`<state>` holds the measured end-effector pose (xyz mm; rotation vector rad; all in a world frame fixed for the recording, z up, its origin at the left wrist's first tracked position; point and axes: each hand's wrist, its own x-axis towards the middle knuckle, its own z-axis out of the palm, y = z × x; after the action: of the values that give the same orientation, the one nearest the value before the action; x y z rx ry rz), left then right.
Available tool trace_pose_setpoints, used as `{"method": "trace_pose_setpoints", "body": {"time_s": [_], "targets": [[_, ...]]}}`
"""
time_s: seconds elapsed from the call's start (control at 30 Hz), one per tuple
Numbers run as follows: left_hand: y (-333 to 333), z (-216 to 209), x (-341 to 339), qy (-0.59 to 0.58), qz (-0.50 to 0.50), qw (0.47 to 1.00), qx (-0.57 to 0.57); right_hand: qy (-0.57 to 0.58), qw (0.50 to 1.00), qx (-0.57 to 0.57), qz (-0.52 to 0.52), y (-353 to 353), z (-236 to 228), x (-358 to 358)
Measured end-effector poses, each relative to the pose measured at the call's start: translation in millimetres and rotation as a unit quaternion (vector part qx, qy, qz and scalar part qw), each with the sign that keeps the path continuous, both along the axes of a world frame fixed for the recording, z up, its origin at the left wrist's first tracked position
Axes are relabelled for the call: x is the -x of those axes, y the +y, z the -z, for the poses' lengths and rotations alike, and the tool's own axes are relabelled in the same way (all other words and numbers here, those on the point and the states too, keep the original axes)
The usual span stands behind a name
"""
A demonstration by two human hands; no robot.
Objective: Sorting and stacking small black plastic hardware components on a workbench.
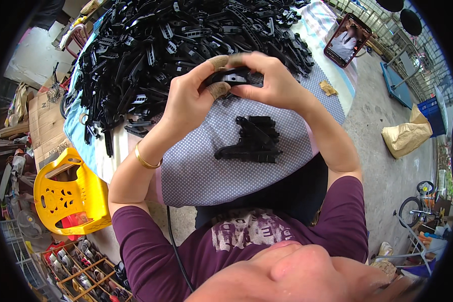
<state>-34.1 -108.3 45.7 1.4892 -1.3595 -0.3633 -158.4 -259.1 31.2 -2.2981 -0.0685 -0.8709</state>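
Between my two hands, above the cloth-covered table (196, 176), is a black plastic part (234, 76) with a pale grey patch on it. My left hand (191, 95) pinches its left end; thumb and forefinger wear brownish finger covers. Closed round the right end is my right hand (272, 80), with a cover on a fingertip too. The fingers hide much of the part's shape. Nearer my body, a small stack of similar black plastic parts (254, 138) lies on the dotted cloth. A large heap of black plastic parts (186, 38) spreads over the far and left side of the table.
A phone (347, 40) with a lit screen stands at the table's far right, with a crumpled tan scrap (328, 88) nearby. To the left is a yellow plastic chair (60, 196). A tan sack (407, 132) and a blue cart (395, 85) stand on the floor at right.
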Motion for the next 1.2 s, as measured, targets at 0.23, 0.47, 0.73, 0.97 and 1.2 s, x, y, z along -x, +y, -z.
{"method": "trace_pose_setpoints", "body": {"time_s": [0.23,0.47,0.73,0.97,1.2], "targets": [[-1,2,1,-0.092,-0.009,0.995,0.025,0.124,0.992,0.0,-0.013,-4,-6,10],[8,5,14,-0.037,0.165,0.978,-0.121,0.065,0.979,-0.192,0.012,-72,-11,22],[-22,5,16,-0.211,0.141,0.96,-0.117,0.085,0.936,0.12,0.319,-146,43,15],[-41,37,23,-0.441,0.019,0.887,-0.135,0.219,0.866,0.202,0.401,-137,48,-3],[-33,32,22,-0.285,0.003,0.958,-0.037,0.208,0.851,0.185,0.446,-145,49,0]]}}
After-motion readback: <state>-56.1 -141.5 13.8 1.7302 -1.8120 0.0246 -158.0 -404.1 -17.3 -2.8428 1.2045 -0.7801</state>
